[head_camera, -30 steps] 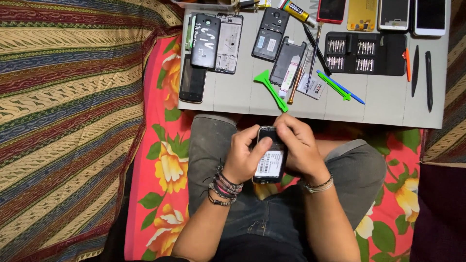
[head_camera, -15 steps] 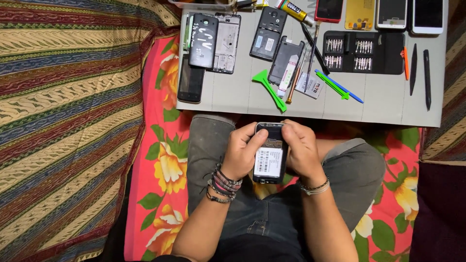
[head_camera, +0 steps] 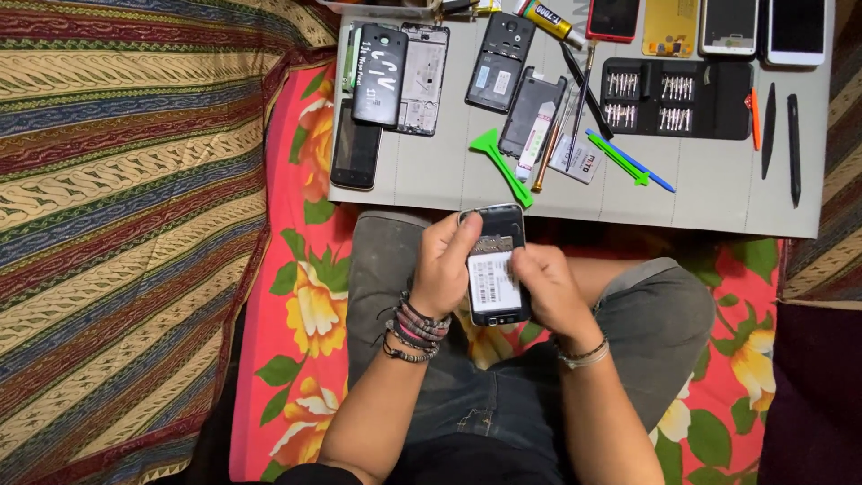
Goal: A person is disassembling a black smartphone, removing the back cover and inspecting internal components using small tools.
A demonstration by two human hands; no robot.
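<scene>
Over my lap I hold a black phone (head_camera: 495,269) with its back cover off, so a white-labelled battery shows. My left hand (head_camera: 446,263) grips the phone's left edge, with the thumb near the top. My right hand (head_camera: 542,284) clasps the right edge, its thumb resting on the battery label. Bead bracelets circle my left wrist and a thin band my right.
A grey work board (head_camera: 575,184) lies ahead with several opened phones, back covers, a black screwdriver bit case (head_camera: 675,97), a green pry tool (head_camera: 499,160), blue and green spudgers, a glue tube and black pry sticks. A floral red cloth and a striped blanket lie underneath.
My right hand has come down from the phone's top edge to its right side, thumb now on the battery. The phone sits slightly lower over my lap.
</scene>
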